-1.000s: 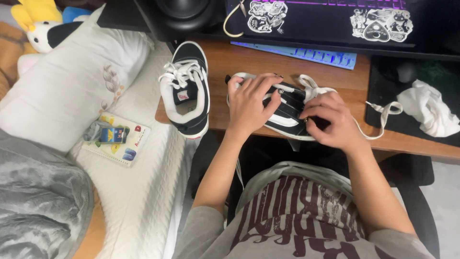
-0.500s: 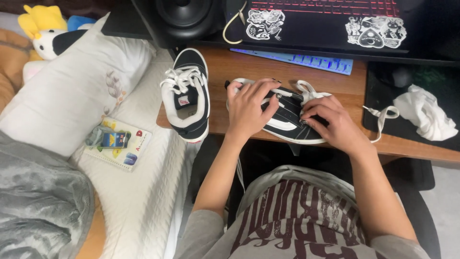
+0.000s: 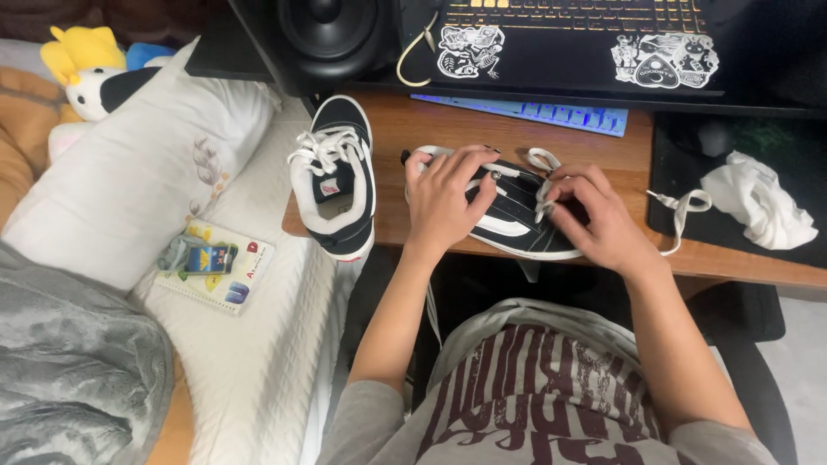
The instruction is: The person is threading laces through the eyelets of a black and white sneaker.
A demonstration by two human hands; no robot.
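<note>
A black and white sneaker point(image 3: 517, 220) lies on its side on the wooden desk point(image 3: 603, 164) in front of me. My left hand point(image 3: 448, 194) rests flat over its toe end and holds it down. My right hand point(image 3: 594, 215) is at the shoe's upper, fingers pinching a white lace point(image 3: 544, 159) that loops above the shoe. One lace end point(image 3: 680, 207) trails right across the desk. A second matching sneaker point(image 3: 336, 176) stands upright at the desk's left edge, laced, untouched.
A crumpled white cloth point(image 3: 758, 207) lies on a black mat at the right. A keyboard point(image 3: 586, 17) and a speaker point(image 3: 332, 30) stand at the back. A bed to the left carries a pillow point(image 3: 129, 172), a booklet point(image 3: 211, 267) and plush toys point(image 3: 82, 73).
My hands have shifted a little on the sneaker; my right fingers have moved up to the lace loop. The view has dipped slightly toward the desk.
</note>
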